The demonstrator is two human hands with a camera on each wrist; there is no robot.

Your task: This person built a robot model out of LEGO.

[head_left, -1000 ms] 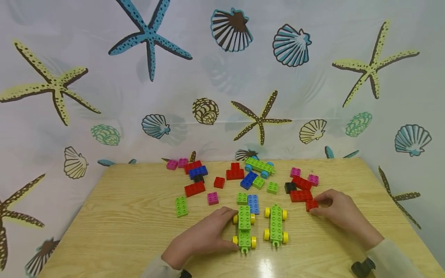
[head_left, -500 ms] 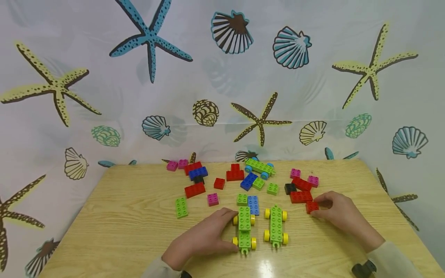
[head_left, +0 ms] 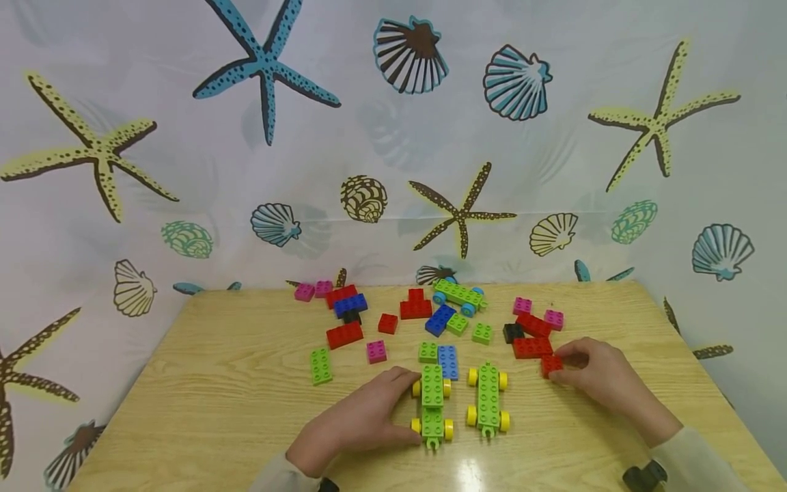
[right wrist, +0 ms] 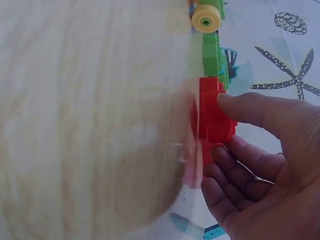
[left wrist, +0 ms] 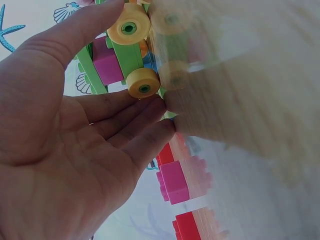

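As I look across the wooden table (head_left: 203, 417), left hand (head_left: 363, 415) grips the yellow-wheeled stacked car (head_left: 433, 426), near centre. Bare green chassis (head_left: 488, 400), just right of it: nothing built on, presumably work remaining. Car partly done: long green brick (head_left: 432, 386) above magenta brick (left wrist: 107, 65). Smallest: square red brick (head_left: 550, 367), right side, pinched by right hand (head_left: 601, 374); not yet placed, I judge.

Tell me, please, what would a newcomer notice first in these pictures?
Probably the big blue starfish printed on the cloth, upper left in the head view. Next, perhaps, the two yellow-wheeled green cars standing side by side on the table, with the left hand at the left one. Further right, the right hand pinches a small red brick.
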